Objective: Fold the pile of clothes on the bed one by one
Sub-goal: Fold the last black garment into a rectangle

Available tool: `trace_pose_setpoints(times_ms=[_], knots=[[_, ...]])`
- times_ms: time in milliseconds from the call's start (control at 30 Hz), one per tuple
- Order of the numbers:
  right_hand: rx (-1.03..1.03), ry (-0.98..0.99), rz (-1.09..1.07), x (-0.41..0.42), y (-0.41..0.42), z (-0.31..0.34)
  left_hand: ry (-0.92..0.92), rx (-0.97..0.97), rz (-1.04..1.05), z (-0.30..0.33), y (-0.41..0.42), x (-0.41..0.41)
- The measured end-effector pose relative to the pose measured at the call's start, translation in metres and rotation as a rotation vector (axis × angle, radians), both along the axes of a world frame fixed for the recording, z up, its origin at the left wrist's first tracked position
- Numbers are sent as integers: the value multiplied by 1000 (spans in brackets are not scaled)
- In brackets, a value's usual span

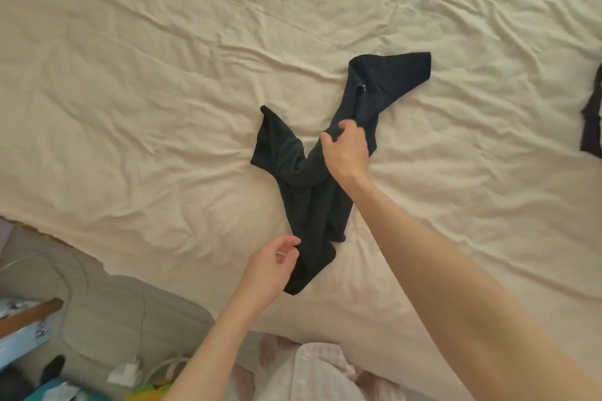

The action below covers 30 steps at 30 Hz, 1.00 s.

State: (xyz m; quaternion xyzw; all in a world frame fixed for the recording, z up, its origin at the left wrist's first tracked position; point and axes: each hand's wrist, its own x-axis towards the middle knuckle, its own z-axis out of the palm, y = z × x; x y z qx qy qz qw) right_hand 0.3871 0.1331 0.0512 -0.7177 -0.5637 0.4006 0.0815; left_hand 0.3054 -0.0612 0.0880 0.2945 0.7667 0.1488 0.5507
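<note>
A black garment (pixel 312 202) lies crumpled in a long Y shape on the cream bed sheet (pixel 146 91), its wide end toward the far right. My right hand (pixel 347 150) grips a bunch of the fabric near the garment's middle. My left hand (pixel 272 265) pinches the near, narrow end of the cloth at its left edge, fingers curled.
Another dark piece of clothing (pixel 591 120) shows at the right edge of the bed. The bed's near-left edge drops to a grey floor (pixel 104 303) with cables, a wooden and blue object (pixel 29 325) and small clutter. My pink checked clothing (pixel 309 374) fills the bottom centre.
</note>
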Motion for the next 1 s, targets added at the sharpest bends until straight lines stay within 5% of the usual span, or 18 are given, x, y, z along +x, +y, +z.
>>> trace_pose_setpoints(times_ms=[100, 467, 600, 733, 833, 1000], knots=[[-159, -172, -25, -5, 16, -13, 84, 23, -53, -1, 12, -9], [-708, 445, -593, 4, -9, -4, -28, 35, 41, 12, 20, 15], [-566, 404, -584, 7, -17, 11, 93, 80, 45, 24, 21, 9], [-706, 543, -586, 16, -29, 48, 382, 344, -206, 42, 34, 3], [-679, 560, -399, 21, -40, 74, 474, 476, -335, 55, 48, 3], [-580, 581, -105, 37, -55, 118, 511, 547, -273, 79, 47, 5]])
